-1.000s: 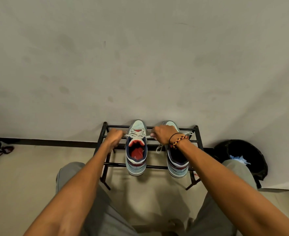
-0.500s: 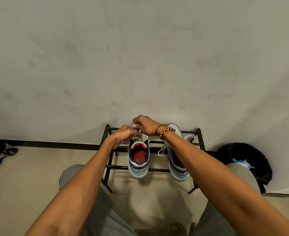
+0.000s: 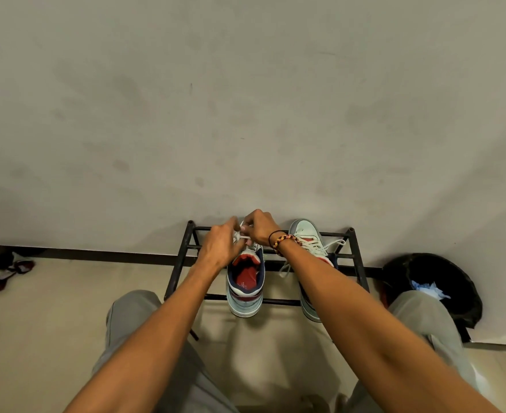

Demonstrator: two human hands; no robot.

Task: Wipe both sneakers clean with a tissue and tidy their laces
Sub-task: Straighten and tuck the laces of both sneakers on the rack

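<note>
Two pale blue sneakers with red insoles stand on a black metal rack against the wall. The left sneaker has its toe hidden under my hands. My left hand and my right hand meet over its front, each pinching its white laces between the fingers. The right sneaker sits partly behind my right forearm; its white laces hang loose over the rack bar. No tissue is in either hand.
A black bin with crumpled bluish tissue inside stands right of the rack by the wall. A dark red-and-black item lies on the floor at far left. My grey-trousered knees flank the rack.
My hands came together from either side of the left sneaker to above its toe, gathering its laces. The view has tilted slightly.
</note>
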